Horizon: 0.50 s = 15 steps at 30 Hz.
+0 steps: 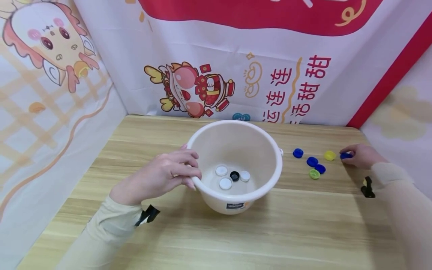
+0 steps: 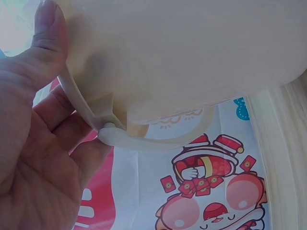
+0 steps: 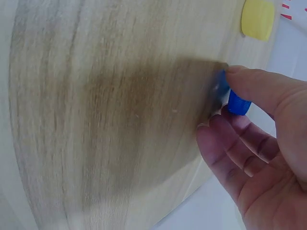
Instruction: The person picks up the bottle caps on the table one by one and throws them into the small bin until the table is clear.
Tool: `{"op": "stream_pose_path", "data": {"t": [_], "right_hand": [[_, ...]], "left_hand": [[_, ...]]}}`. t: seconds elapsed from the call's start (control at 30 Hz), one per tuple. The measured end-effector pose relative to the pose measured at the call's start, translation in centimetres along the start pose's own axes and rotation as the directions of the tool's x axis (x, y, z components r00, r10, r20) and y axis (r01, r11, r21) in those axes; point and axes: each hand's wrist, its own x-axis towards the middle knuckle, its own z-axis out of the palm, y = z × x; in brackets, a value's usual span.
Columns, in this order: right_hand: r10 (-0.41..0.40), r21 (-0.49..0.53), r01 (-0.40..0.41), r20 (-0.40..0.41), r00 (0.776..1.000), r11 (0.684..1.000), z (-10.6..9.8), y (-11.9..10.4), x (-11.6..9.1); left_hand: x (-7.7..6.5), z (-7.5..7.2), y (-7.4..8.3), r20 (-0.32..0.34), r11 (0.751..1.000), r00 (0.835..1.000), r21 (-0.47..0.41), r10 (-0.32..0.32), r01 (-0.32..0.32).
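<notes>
A cream plastic bucket (image 1: 236, 204) stands tilted toward me, with white bottle caps (image 1: 225, 183) and one black cap (image 1: 234, 176) on its floor. My left hand (image 1: 165, 172) grips its left rim, thumb on one side and fingers on the other; the bucket's handle (image 2: 158, 143) hangs beside these fingers in the left wrist view. Far to the right, my right hand (image 1: 362, 155) pinches a blue bottle cap (image 3: 238, 103) between thumb and fingers, close over the table. Just left of that hand lies a yellow cap (image 1: 329, 155).
Between bucket and right hand lie more blue caps (image 1: 298, 153) and a yellow-green cap (image 1: 314, 174). The wooden table (image 1: 236, 243) ends at a printed cloth backdrop (image 1: 128, 75) behind, with cloth walls left and right.
</notes>
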Motion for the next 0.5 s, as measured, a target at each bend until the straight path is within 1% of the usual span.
{"op": "stream_pose_path", "data": {"t": [0.13, 0.27, 0.37, 0.5], "right_hand": [[-0.017, 0.019, 0.017, 0.007, 1.000, 1.000, -0.4, -0.2, -0.8], [-0.007, 0.029, 0.007, 0.012, 1.000, 1.000, -0.8, -0.8, -1.8], [-0.002, 0.020, 0.002, -0.003, 1.000, 1.000, -1.4, -1.5, -2.7], [-0.018, 0.005, 0.018, -0.037, 0.999, 1.000, -2.5, -2.4, -3.8]], "left_hand": [[0.1, 0.0, 0.0, 0.001, 1.000, 1.000, 0.009, 0.004, -0.004], [0.1, 0.1, 0.0, 0.004, 1.000, 1.000, 0.015, 0.004, -0.004], [0.1, 0.0, 0.0, 0.007, 1.000, 1.000, 0.016, 0.002, -0.002], [0.0, 0.0, 0.0, 0.011, 1.000, 1.000, 0.026, -0.002, 0.002]]}}
